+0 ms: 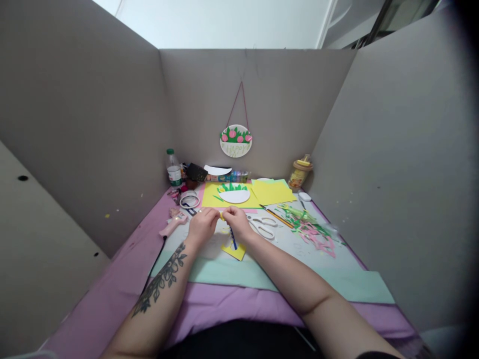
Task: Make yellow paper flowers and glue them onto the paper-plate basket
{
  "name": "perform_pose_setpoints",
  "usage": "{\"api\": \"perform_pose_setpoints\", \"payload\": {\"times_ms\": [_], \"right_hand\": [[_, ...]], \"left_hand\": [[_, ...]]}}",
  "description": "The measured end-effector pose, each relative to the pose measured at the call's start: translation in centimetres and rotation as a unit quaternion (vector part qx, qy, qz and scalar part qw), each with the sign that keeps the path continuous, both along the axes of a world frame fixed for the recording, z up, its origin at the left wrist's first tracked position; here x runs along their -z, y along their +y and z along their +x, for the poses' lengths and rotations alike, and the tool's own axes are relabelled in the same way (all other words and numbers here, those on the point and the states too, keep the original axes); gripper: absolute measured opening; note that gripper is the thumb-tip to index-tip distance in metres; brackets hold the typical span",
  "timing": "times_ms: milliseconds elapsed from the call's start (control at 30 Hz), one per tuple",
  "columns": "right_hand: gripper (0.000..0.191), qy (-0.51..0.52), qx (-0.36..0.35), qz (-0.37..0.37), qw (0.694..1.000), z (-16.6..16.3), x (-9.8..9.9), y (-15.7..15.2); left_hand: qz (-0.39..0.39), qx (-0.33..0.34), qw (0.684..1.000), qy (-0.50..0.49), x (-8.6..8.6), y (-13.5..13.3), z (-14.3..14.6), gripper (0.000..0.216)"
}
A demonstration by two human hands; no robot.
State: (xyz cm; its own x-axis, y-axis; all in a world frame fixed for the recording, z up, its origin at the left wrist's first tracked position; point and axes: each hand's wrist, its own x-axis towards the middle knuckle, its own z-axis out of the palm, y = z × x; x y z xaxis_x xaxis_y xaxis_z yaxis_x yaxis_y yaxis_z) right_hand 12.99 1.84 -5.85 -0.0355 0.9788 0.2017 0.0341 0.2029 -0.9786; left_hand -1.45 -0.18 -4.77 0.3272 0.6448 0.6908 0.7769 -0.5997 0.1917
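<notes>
Pinching a small bit of yellow paper (222, 216) between them, the left hand (204, 224) and the right hand (238, 222) have their fingertips close together, on the near side of the white oval (235, 195); the fingers hide most of the bit, so I cannot tell its shape; green leaves (234, 187) stand in a row on the oval, with one yellow piece (221, 189) at the left end; I think the leaves are mostly done and the yellow parts just begun; the oval's front looks plain; the hanging sign (236, 148) has pink flowers (232, 133) and writing, so blooms and words may be left here; a blue pen (234, 240) lies over a yellow scrap (235, 254) nearby.
</notes>
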Motion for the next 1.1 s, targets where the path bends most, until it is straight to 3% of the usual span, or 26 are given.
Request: {"api": "perform_pose_setpoints", "payload": {"times_ms": [700,1100], "right_hand": [[0.012,-0.004,-0.049,-0.008,0.999,0.14,-0.19,0.05],[0.014,-0.005,-0.028,-0.014,0.999,-0.10,-0.19,0.05]], "left_hand": [[-0.113,0.033,0.987,-0.108,0.71,0.82,-0.32,0.011],[-0.068,0.028,0.996,-0.054,0.85,0.83,-0.32,0.014]]}}
